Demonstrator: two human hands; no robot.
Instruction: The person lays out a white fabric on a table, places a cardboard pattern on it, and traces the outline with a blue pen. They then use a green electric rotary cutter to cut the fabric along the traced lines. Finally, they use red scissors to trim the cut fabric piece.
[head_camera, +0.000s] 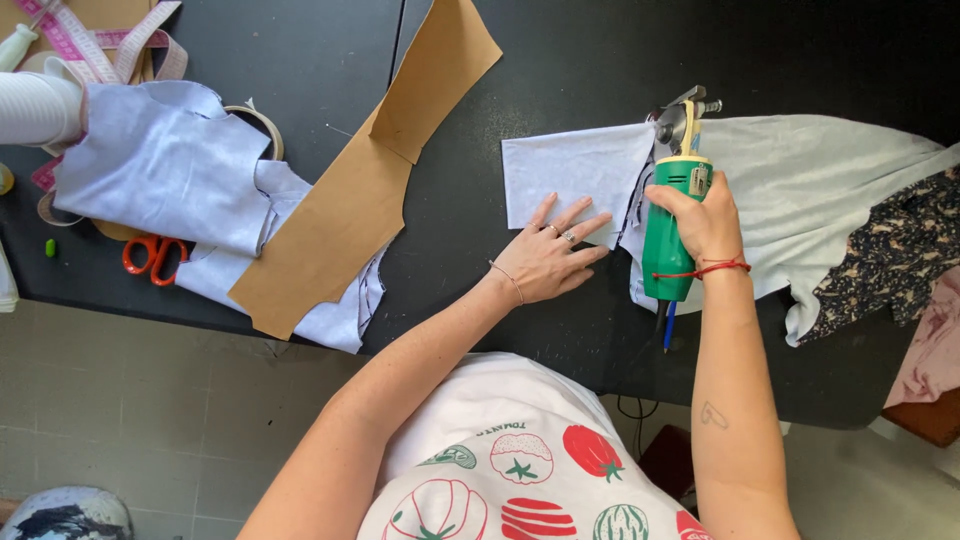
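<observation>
Presently, the right hand (706, 222) is wrapped closed around the green plastic handle of a handheld electric rotary fabric cutter (675, 200), whose metal head sits at the far end on a sheet of pale light-blue fabric (810, 180) spread across the black work table (560, 60). A red cord bracelet circles the right wrist. The cutter stands at the cut line between the main sheet and a rectangular pale-blue fabric piece (570, 175) lying to its left.

The left hand (548, 258) lies flat and open, fingers spread, palm down; it grips nothing. Its fingertips press on the near edge of the rectangular piece, while the palm rests on the bare table. The two hands are near each other, with the cutter's body between them.

Further left, a brown paper pattern piece (340, 220) lies diagonally over a stack of lilac-blue cut fabric pieces (170, 170). Orange-handled scissors (153, 255) rest just beside that stack at the table's near edge, partly covered by it. A pink measuring tape (90, 45) is at the far left corner. A dark floral-print cloth (890, 250) lies at the right edge, touching the pale sheet.
</observation>
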